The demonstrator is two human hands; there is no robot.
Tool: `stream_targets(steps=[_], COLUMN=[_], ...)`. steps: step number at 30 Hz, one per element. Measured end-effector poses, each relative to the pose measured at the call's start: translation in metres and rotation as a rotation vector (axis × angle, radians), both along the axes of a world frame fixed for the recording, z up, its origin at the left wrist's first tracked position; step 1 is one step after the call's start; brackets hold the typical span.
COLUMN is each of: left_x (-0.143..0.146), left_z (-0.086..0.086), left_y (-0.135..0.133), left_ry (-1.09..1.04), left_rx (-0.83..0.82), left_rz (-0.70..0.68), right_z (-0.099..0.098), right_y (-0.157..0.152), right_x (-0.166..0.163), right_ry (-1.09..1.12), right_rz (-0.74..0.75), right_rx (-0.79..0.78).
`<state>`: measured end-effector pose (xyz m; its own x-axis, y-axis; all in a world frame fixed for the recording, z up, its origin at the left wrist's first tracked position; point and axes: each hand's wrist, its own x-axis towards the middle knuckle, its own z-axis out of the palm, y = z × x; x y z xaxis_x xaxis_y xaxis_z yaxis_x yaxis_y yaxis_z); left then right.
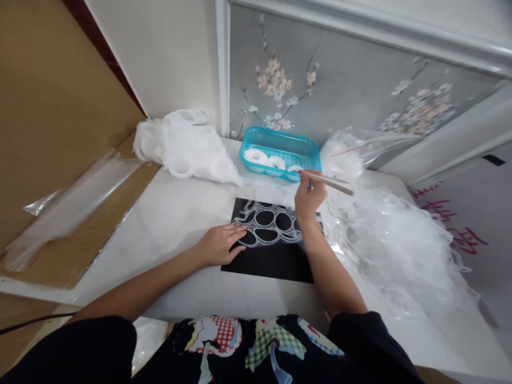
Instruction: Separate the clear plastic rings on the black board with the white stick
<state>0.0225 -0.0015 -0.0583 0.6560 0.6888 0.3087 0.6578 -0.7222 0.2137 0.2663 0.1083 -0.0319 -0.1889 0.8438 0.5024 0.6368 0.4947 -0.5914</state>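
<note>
On the white table a black mat (264, 261) lies in front of me, with a clear sheet of oval cut-outs (265, 218) on it. My left hand (222, 244) lies flat, fingers stretched, its fingertips touching the left edge of the sheet. Raised above the mat's far right corner, my right hand (310, 196) is closed around a long, pale, flat stick-like tool (334, 184); its exact kind does not show. A small blue bit shows by the fingers. Just beyond that hand stands a turquoise basket (280, 140) with several white rings (256, 156) in it.
A heap of white ring-shaped pieces (188, 146) is at the back left. Clear ring offcuts (404, 245) pile up on the right, near a zip bag (352, 154) with white contents. Plastic bags (76, 208) lie on brown board at left. A flowered panel (304, 69) stands behind.
</note>
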Motion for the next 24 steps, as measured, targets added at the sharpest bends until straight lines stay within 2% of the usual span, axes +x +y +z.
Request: stream_targets(steps=[1, 3, 6, 8, 13, 19, 24], left_x=[0.000, 0.003, 0.015, 0.025, 0.042, 0.040, 0.040], left_z=[0.001, 0.002, 0.003, 0.002, -0.006, -0.013, -0.014], left_y=[0.001, 0.003, 0.004, 0.003, 0.001, 0.004, 0.006], left_ry=[-0.011, -0.030, -0.036, -0.008, 0.034, 0.046, 0.038], left_rx=[0.007, 0.031, 0.065, 0.084, 0.088, 0.074, 0.050], left_rz=[-0.002, -0.017, -0.089, -0.158, -0.193, -0.166, -0.164], right_z=[0.002, -0.001, -0.021, -0.032, -0.039, -0.038, -0.040], right_y=[-0.002, -0.019, -0.054, -0.067, -0.065, -0.063, -0.065], right_x=[0.008, 0.017, 0.017, 0.014, 0.008, 0.006, 0.007], right_ry=[0.032, 0.097, 0.200, 0.243, 0.233, 0.191, 0.189], right_rz=[-0.045, -0.016, 0.139, 0.151, 0.194, 0.230, 0.203], right_rx=[0.022, -0.004, -0.206, -0.272, -0.286, -0.294, -0.289])
